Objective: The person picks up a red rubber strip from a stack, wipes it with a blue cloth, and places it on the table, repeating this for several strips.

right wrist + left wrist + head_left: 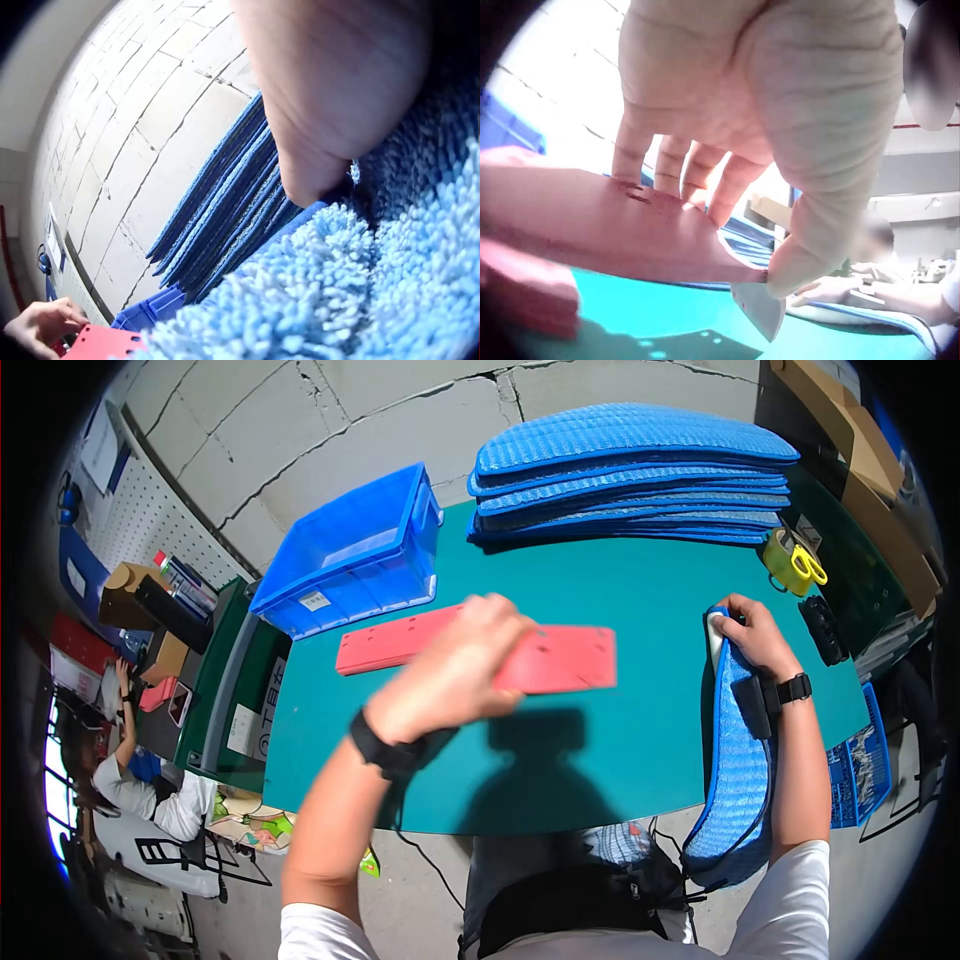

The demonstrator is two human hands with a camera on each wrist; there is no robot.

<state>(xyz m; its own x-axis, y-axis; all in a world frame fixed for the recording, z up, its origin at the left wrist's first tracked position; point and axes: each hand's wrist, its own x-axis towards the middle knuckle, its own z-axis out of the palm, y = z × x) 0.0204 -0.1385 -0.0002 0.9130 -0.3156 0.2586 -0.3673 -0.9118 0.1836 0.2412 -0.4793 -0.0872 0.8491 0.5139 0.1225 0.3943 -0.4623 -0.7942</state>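
Observation:
My left hand (455, 670) pinches a flat red card with punched holes (568, 660) between fingers and thumb, held up over the green table. In the left wrist view, the fingers grip the card's (622, 225) far edge while the thumb presses its near end. A stack of similar red cards (385, 642) lies on the table to the left, partly hidden by that hand. At the table's right side, my right hand (762, 638) grips the top end of a blue mop pad (738, 760), which drapes down over the front edge. Its fluffy side (300, 289) fills the lower right wrist view.
Several blue mop pads (630, 470) are stacked at the back of the green table (650, 760). A blue bin (375, 592) stands back left. Yellow scissors (808, 568) and a black object (824, 630) lie near the right edge. Another person (125, 780) sits off to the left.

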